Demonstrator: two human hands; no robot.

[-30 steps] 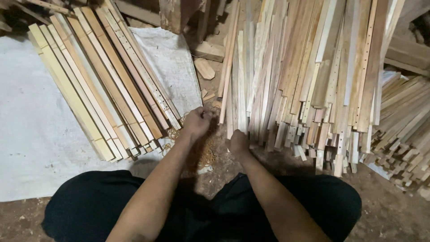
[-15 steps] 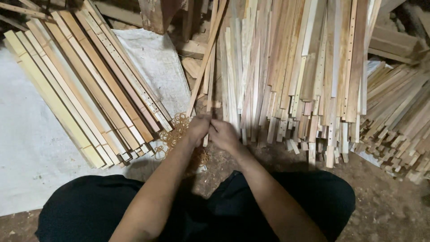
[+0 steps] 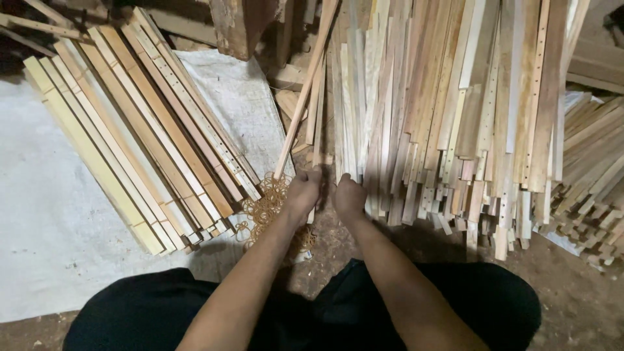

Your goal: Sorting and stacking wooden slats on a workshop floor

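Observation:
My left hand (image 3: 302, 192) is closed around the lower ends of a few thin wooden slats (image 3: 314, 110) that rise away from me; one long slat (image 3: 304, 91) leans off to the left. Just to its right, my right hand (image 3: 349, 196) is closed on the lower ends of slats at the left edge of the big loose slat pile (image 3: 455, 117). The two hands are a small gap apart. A heap of tan rubber bands (image 3: 265, 208) lies on the ground just left of my left hand.
A neat row of longer slats (image 3: 136, 130) lies diagonally on a white woven sack (image 3: 39, 214) at left. Another slat heap (image 3: 591, 175) sits at far right. Wood blocks stand at the back. Dirt floor (image 3: 572, 305) lies around my black-clad knees.
My hands came together on a few slats at the pile's left edge, then drew slightly apart. One long slat now leans left, away from the pile.

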